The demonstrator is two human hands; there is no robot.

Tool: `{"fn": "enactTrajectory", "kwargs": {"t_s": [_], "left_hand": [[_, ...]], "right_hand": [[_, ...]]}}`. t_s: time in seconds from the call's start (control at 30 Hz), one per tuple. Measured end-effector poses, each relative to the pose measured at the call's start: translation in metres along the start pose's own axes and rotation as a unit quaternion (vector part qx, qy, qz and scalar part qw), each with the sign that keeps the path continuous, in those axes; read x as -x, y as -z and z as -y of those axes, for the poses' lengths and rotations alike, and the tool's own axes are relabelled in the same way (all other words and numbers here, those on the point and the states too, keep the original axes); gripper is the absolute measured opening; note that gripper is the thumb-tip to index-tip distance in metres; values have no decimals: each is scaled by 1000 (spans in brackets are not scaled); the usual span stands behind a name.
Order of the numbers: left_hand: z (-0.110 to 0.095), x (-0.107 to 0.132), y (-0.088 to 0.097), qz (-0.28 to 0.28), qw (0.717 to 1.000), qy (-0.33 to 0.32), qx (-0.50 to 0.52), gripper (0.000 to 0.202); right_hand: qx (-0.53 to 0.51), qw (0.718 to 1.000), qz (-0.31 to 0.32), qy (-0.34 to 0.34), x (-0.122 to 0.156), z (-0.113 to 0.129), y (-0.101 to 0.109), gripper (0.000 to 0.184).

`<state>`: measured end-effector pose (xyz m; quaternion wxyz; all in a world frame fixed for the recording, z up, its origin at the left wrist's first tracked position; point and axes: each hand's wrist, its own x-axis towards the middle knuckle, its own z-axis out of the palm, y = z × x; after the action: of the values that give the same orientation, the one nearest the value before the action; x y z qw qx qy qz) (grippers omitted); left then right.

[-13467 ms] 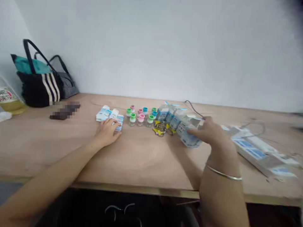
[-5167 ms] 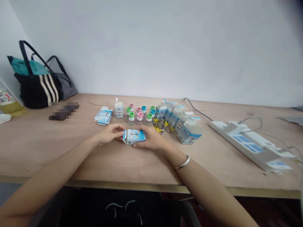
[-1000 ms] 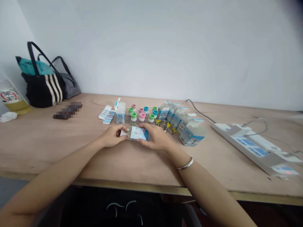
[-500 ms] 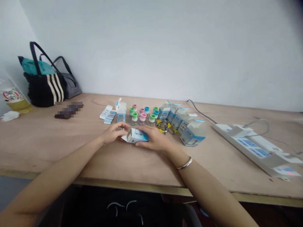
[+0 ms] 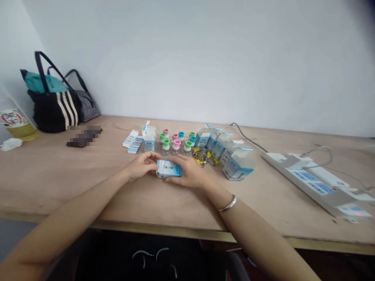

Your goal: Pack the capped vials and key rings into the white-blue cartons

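Observation:
A small blue and white cardboard box [image 5: 169, 168] lies on its side between my hands, near the middle of the table. My right hand [image 5: 189, 171] wraps round its right end. My left hand [image 5: 143, 166] is at its left end, fingers bent and pressing on the end flap. Just behind stand several small clear bottles with pink, green and blue tops [image 5: 176, 145]. An upright box with raised flaps [image 5: 149, 141] stands left of them. Flattened cartons [image 5: 135, 145] lie beside it. To the right are metal and yellow parts [image 5: 203, 156] and a row of opened boxes [image 5: 238, 166].
A white power strip [image 5: 313, 185] with plugs and cables lies on the right of the wooden table [image 5: 96, 183]. At the back left are a black striped bag [image 5: 55, 111], a bottle of yellow liquid [image 5: 18, 123], white tissue [image 5: 11, 144] and a dark blurred object [image 5: 83, 137].
The box's left end flap, which stuck out before, is now folded in against the box. My left fingers have moved onto that end, while my right hand keeps its hold.

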<state>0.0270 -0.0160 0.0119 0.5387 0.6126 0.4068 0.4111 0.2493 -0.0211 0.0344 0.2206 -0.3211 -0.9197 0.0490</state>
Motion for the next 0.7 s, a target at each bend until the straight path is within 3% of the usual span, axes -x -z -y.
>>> {"fn": "enactTrajectory", "kwargs": {"t_s": [0.13,0.2,0.37,0.53,0.7], "left_hand": [[-1,4,-3,60,997,-46,-12,38],[-3,7,-5,85,991,-83,-67,47],[-10,10,-5,38,945,-170,-278,57],[-7,6,30,24,941,-112,-318,46],[-4,-2,64,-49,904,-85,-416,48]], "right_hand": [[2,1000,-9,12,0,0,-2,62],[13,1000,-17,13,1,1,-4,62],[34,996,-80,7,0,3,-6,68],[-5,984,-180,-7,0,-4,1,76],[-40,981,-189,-16,0,-10,-3,65]]}}
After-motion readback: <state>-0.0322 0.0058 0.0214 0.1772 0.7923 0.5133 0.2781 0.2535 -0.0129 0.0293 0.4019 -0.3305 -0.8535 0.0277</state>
